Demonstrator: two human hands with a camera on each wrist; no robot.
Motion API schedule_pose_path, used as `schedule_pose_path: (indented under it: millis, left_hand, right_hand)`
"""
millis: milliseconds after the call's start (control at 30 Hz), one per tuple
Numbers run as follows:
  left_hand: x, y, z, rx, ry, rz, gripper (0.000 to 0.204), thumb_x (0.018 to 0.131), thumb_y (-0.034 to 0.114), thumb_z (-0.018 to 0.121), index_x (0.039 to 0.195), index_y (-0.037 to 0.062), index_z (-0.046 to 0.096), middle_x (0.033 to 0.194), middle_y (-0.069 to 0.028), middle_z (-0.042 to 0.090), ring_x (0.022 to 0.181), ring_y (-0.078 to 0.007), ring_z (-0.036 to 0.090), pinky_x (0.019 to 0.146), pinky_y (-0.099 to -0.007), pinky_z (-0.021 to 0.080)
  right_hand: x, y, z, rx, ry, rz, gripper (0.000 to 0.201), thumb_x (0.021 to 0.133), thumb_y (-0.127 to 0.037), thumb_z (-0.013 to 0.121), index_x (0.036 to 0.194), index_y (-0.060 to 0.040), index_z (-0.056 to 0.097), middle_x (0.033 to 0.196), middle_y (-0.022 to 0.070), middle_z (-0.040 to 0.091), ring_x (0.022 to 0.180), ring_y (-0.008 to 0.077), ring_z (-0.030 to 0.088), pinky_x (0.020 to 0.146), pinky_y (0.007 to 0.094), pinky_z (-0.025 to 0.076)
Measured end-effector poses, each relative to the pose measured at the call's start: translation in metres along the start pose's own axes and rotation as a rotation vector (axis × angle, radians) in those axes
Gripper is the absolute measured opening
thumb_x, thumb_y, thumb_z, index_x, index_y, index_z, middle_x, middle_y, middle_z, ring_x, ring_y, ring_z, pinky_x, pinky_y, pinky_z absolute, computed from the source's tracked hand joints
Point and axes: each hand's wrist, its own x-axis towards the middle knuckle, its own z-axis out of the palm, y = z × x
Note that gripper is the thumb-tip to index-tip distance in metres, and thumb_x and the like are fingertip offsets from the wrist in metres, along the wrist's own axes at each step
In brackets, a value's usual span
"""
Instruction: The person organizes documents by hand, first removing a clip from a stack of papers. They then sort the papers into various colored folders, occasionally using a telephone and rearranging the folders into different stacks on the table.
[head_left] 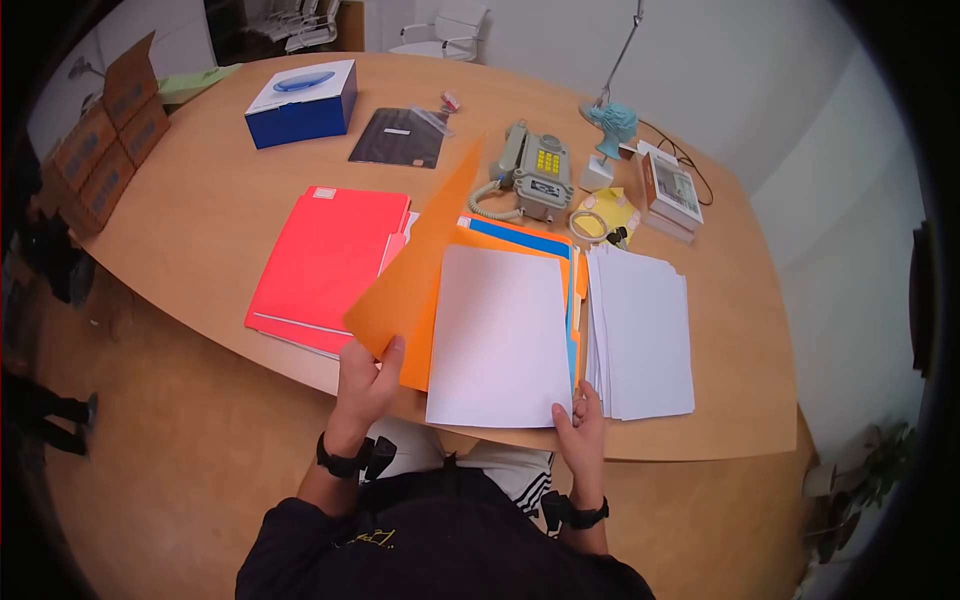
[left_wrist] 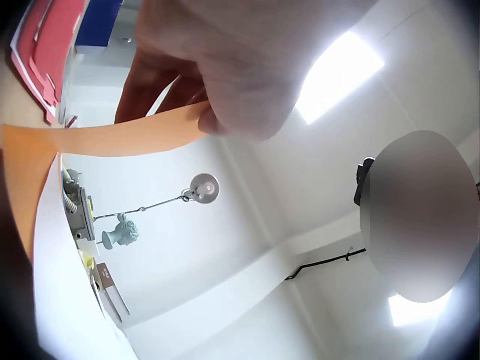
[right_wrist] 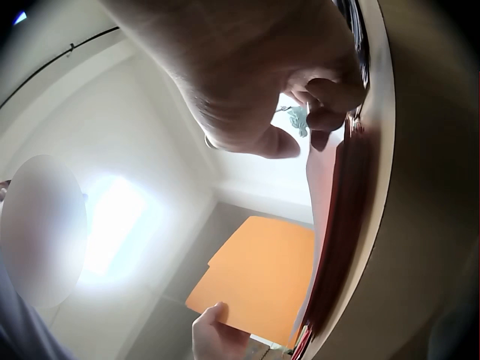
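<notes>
My left hand (head_left: 367,380) pinches the edge of an orange folder's (head_left: 408,270) raised front cover between thumb and fingers. The left wrist view shows the thumb against the orange cover (left_wrist: 142,137), which stands up at a tilt. Inside the opened folder lies white paper (head_left: 500,335). My right hand (head_left: 582,430) holds the paper's lower right corner, thumb over the top face and fingers at the side edge. In the right wrist view the curled fingers (right_wrist: 330,105) are right at the paper's edge. Under it lie more orange and blue folders (head_left: 520,238).
Red folders (head_left: 330,260) lie left, a loose white paper stack (head_left: 640,335) right. Behind stand a grey telephone (head_left: 540,175), a teal bust (head_left: 612,130), books (head_left: 672,190) and a blue box (head_left: 302,105). A dark flat pouch (head_left: 400,138) lies further back. The table's front edge (head_left: 690,458) is close.
</notes>
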Motion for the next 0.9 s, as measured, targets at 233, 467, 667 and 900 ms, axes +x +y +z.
schedule_pose_path:
  millis: [233, 467, 667, 900]
  left_hand:
    - [-0.003, -0.01, 0.004, 0.049, -0.216, -0.101, 0.034, 0.092, 0.006, 0.056, 0.125, -0.0015, 0.057, 0.114, -0.0236, 0.063, 0.106, -0.0372, 0.061, 0.091, -0.0388, 0.048]
    - [-0.01, -0.02, 0.013, 0.348, -0.529, 0.12, 0.054, 0.086, 0.026, 0.069, 0.135, 0.0075, 0.055, 0.15, -0.0237, 0.037, 0.139, -0.0448, 0.032, 0.113, -0.0492, 0.033]
    - [-0.008, -0.031, 0.012, 0.475, -0.623, 0.174, 0.069, 0.08, 0.045, 0.075, 0.135, 0.0081, 0.055, 0.153, -0.0261, 0.03, 0.142, -0.0471, 0.025, 0.114, -0.0562, 0.028]
    - [-0.003, -0.042, 0.017, 0.48, -0.736, 0.153, 0.075, 0.085, 0.052, 0.068, 0.142, 0.0086, 0.048, 0.159, -0.0248, 0.019, 0.148, -0.0488, 0.011, 0.116, -0.0622, 0.016]
  right_hand:
    - [0.005, 0.003, -0.02, -0.201, 0.077, -0.086, 0.033, 0.096, -0.006, 0.059, 0.126, 0.0074, 0.054, 0.098, 0.0089, 0.067, 0.086, 0.0108, 0.06, 0.076, 0.0242, 0.049]
    - [0.03, 0.009, -0.122, 0.187, 0.497, -0.167, 0.015, 0.1, -0.013, 0.057, 0.109, -0.002, 0.061, 0.089, 0.0007, 0.064, 0.066, 0.0033, 0.053, 0.052, 0.0178, 0.038]
    - [0.042, 0.031, -0.19, 0.145, 0.634, -0.149, 0.016, 0.101, -0.016, 0.056, 0.11, -0.0031, 0.061, 0.089, 0.0007, 0.063, 0.065, 0.0032, 0.052, 0.05, 0.0176, 0.036]
    - [0.054, 0.063, -0.199, -0.149, 0.662, -0.167, 0.028, 0.1, -0.015, 0.056, 0.122, 0.0027, 0.053, 0.089, 0.0029, 0.061, 0.069, 0.0075, 0.053, 0.057, 0.02, 0.042]
